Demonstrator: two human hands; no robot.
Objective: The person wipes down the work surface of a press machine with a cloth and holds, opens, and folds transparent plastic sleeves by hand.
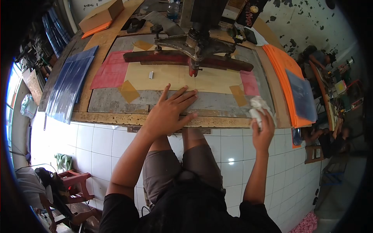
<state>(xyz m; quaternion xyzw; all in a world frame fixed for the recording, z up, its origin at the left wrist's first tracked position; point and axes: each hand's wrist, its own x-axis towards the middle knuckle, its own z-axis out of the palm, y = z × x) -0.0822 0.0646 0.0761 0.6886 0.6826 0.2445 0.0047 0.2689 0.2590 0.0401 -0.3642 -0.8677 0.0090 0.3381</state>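
My left hand lies flat with its fingers spread, fingertips at the near edge of a long pale yellow sheet on a grey board. A crumpled white cloth is gripped in my right hand at the board's near right corner. Pink pieces flank the yellow sheet at both ends, and brown tape sticks across its edges. On the sheet rests a small light-coloured piece. Above it stands a press with a dark red bar.
Blue plastic sheets lie at the table's left. To the right is a stack of orange sheets with a clear bluish sheet on it. A cardboard box sits at the far left. Other people are at the far right and lower left.
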